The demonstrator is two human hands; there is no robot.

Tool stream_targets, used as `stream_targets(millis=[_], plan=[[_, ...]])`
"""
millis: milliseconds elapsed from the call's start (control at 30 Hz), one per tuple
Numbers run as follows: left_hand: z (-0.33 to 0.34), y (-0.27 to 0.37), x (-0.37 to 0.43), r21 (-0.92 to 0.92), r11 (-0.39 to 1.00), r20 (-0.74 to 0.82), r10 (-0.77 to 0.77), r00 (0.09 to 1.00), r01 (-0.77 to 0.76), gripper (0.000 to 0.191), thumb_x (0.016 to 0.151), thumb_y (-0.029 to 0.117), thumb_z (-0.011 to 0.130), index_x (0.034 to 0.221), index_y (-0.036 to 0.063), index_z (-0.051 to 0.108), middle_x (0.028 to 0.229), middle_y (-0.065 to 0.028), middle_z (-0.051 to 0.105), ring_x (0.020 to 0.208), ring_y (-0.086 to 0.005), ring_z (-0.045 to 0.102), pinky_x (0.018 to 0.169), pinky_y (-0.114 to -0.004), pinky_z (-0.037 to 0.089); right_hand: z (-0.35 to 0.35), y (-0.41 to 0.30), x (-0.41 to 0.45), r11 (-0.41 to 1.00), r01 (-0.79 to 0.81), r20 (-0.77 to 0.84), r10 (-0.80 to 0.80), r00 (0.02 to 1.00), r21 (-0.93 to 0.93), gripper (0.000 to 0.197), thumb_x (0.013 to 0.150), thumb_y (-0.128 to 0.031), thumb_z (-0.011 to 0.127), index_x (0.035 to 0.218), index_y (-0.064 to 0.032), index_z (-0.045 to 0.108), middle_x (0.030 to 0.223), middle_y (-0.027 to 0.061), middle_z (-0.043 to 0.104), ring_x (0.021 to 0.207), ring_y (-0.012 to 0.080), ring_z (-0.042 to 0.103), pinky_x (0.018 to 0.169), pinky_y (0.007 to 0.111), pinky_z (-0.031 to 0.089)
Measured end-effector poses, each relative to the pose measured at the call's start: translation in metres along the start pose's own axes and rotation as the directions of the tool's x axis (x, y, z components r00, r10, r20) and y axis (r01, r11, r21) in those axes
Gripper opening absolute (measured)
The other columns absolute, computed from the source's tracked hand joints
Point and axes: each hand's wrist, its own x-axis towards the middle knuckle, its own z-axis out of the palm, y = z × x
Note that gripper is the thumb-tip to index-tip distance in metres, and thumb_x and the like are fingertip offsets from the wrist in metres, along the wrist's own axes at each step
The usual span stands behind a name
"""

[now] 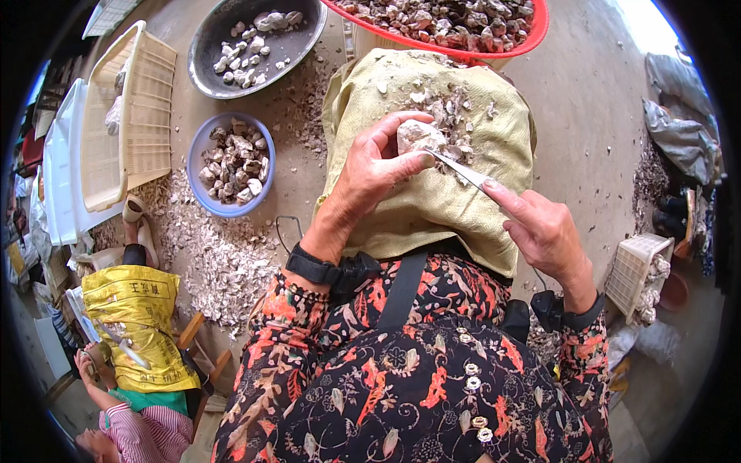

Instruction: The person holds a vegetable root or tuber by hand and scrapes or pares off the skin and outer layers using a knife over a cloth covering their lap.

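Note:
My left hand (379, 156) grips a pale, lumpy chunk (419, 136), perhaps a root or a fungus, between thumb and fingers. In my right hand (544, 231) is a narrow knife (463, 169), its index finger laid along the metal. The knife's tip meets the lower edge of the chunk near my left thumb. Beneath both hands a yellowish woven sack (370, 208) covers my lap. Brown and whitish peelings (448, 113) lie on the sack just beyond the chunk.
A red basin (541, 35) heaped with dark lumps stands ahead. To the left are a dark metal basin (200, 69) with pale pieces, a blue bowl (193, 188) of unpeeled lumps and a cream crate (147, 104). Shavings (226, 272) litter the floor. Another person (145, 428) sits at lower left.

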Motion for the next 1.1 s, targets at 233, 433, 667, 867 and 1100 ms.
stream_targets(millis=[233,433,667,867,1100], plan=[[-0.006,-0.002,0.001,-0.053,0.996,-0.004,-0.076,0.997,0.076,0.048,0.081,0.01,0.072,0.125,0.0022,0.056,0.105,-0.0018,0.064,0.087,-0.0072,0.058,0.078,-0.022,0.048,0.008,-0.004,0.005,0.99,-0.029,-0.011,0.028,1.0,-0.136,0.061,0.079,-0.007,0.065,0.135,-0.0274,0.053,0.068,0.0064,0.05,0.055,0.0246,0.055,0.051,0.037,0.048],[-0.006,-0.003,0.002,-0.035,0.997,0.005,-0.063,0.998,0.063,0.046,0.081,0.008,0.071,0.124,0.0011,0.057,0.103,-0.0019,0.064,0.087,-0.0074,0.058,0.076,-0.022,0.048,0.015,-0.005,0.017,0.986,0.006,-0.082,-0.02,0.996,-0.164,0.058,0.08,-0.009,0.065,0.134,-0.0278,0.054,0.067,0.0047,0.048,0.053,0.0234,0.054,0.049,0.036,0.047],[-0.006,0.0,0.001,-0.061,0.995,0.038,-0.074,0.997,0.076,0.049,0.08,0.008,0.071,0.126,0.0,0.056,0.105,-0.0031,0.064,0.089,-0.0081,0.058,0.08,-0.022,0.048,0.014,0.004,0.012,0.98,0.023,-0.076,-0.039,0.996,-0.199,0.056,0.082,-0.009,0.064,0.134,-0.0283,0.055,0.067,0.0036,0.048,0.053,0.0213,0.054,0.048,0.035,0.047],[-0.014,-0.008,0.004,-0.069,0.992,0.057,-0.099,0.993,0.102,0.05,0.08,0.007,0.07,0.126,-0.0015,0.056,0.106,-0.0032,0.064,0.091,-0.0085,0.059,0.083,-0.023,0.048,0.026,0.002,0.028,0.974,0.035,-0.1,-0.059,0.993,-0.226,0.055,0.083,-0.009,0.064,0.134,-0.0272,0.055,0.067,0.0047,0.048,0.051,0.0218,0.053,0.048,0.036,0.047],[-0.006,-0.006,0.003,-0.134,0.987,0.095,-0.079,0.992,0.092,0.054,0.079,0.007,0.073,0.128,0.0014,0.051,0.111,-0.0034,0.061,0.098,-0.01,0.059,0.087,-0.024,0.048,0.022,0.008,0.03,0.999,0.033,-0.273,-0.03,0.961,0.005,0.056,0.081,-0.004,0.062,0.132,-0.0247,0.056,0.07,0.0073,0.055,0.057,0.0237,0.058,0.053,0.036,0.05]])
